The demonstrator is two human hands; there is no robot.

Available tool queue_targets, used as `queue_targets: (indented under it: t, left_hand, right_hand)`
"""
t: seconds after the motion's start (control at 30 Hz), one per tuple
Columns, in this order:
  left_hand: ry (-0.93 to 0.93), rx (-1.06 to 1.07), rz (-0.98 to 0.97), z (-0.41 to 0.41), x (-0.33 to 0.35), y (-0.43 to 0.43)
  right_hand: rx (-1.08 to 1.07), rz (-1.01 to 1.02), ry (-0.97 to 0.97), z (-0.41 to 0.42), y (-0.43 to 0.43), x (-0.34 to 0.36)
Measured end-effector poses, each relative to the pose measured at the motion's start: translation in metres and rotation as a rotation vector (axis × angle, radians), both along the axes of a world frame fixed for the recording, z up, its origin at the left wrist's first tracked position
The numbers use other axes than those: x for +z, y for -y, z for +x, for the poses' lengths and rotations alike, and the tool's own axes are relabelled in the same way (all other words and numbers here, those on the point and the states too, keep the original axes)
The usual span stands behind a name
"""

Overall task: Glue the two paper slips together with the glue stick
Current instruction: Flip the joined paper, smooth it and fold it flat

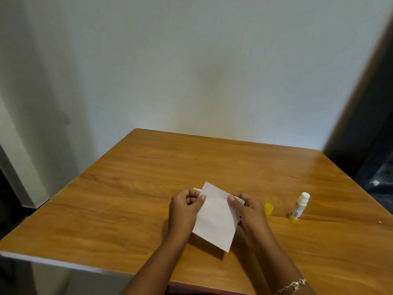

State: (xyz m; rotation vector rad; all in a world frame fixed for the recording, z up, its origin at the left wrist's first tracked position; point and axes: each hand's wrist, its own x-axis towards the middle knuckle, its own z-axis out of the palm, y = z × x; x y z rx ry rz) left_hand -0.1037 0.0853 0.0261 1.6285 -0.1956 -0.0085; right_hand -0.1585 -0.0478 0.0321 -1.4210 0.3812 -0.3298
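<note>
While paper (pixel 215 216) held, cap (pixel 268 209) nr glue stick (pixel 298 207).

Two forearms show, bare along all of their visible length, and both the left hand (pixel 184 207) and the right hand (pixel 249 208) are bare too. The thumbnails are short and pale. The right forearm wears a thin chain bracelet of pale metal (pixel 291 286), made of small links with a few larger openwork pieces, worn well up the arm from the wrist.

white paper slips (pixel 214 218), yellow cap (pixel 268 209), brown woodgrain table (pixel 148 188)
</note>
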Motion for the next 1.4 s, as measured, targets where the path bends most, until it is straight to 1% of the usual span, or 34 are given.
queue_targets:
  t: [0.07,0.13,0.23,0.33,0.43,0.5,0.6,0.63,0.7,0.83,0.87,0.9,0.93,1.07,1.17,1.23,1.3,1.4]
  left_hand:
    - [-0.014,-0.005,0.016,0.004,-0.002,-0.003]
    - [0.007,0.053,0.082,0.017,-0.003,-0.009]
    - [0.049,0.138,0.328,0.047,-0.008,-0.016]
    - [0.078,0.055,0.592,0.076,-0.014,-0.012]
    - [0.169,-0.052,0.734,0.096,-0.015,0.003]
    - [0.196,-0.14,0.84,0.103,-0.013,0.014]
    - [0.206,-0.241,1.098,0.106,-0.01,0.026]
    - [0.201,-0.251,1.138,0.106,-0.008,0.029]
    - [0.183,-0.267,1.141,0.107,-0.005,0.031]
    - [0.199,-0.29,1.177,0.102,-0.001,0.028]
    - [0.209,-0.282,1.155,0.099,-0.001,0.027]
    - [0.22,-0.269,1.092,0.095,-0.002,0.025]
    - [0.225,-0.252,0.982,0.092,-0.004,0.022]
    - [0.155,-0.172,0.397,0.074,-0.018,0.009]
    - [0.032,-0.167,0.071,0.059,-0.031,0.005]
    - [-0.013,-0.168,-0.036,0.054,-0.036,0.006]
    - [-0.028,-0.176,-0.088,0.052,-0.038,0.007]
    - [-0.017,-0.192,-0.113,0.051,-0.038,0.005]
  right_hand:
    - [-0.047,-0.017,-0.001,-0.001,-0.001,-0.007]
    - [-0.073,-0.01,0.006,-0.003,0.001,-0.012]
    - [-0.074,-0.013,0.014,-0.007,0.006,-0.019]
    - [-0.028,-0.048,0.016,-0.01,0.007,-0.024]
    - [0.021,-0.069,0.03,-0.011,0.007,-0.027]
    - [0.025,-0.073,0.035,-0.012,0.009,-0.028]
    - [0.015,-0.049,0.081,-0.013,0.011,-0.029]
    - [0.016,-0.029,0.093,-0.013,0.011,-0.029]
    - [0.031,0.004,0.105,-0.013,0.011,-0.03]
    - [0.028,0.007,0.108,-0.012,0.013,-0.033]
    - [0.025,0.0,0.113,-0.011,0.014,-0.033]
    - [0.024,-0.008,0.117,-0.011,0.015,-0.034]
    - [0.025,-0.011,0.122,-0.011,0.015,-0.035]
    - [0.027,0.034,0.156,-0.01,0.017,-0.036]
    - [-0.023,0.113,0.174,-0.008,0.018,-0.037]
    - [-0.053,0.143,0.189,-0.004,0.017,-0.036]
    - [-0.072,0.136,0.199,0.0,0.015,-0.035]
    - [-0.133,0.037,0.193,0.006,0.012,-0.032]
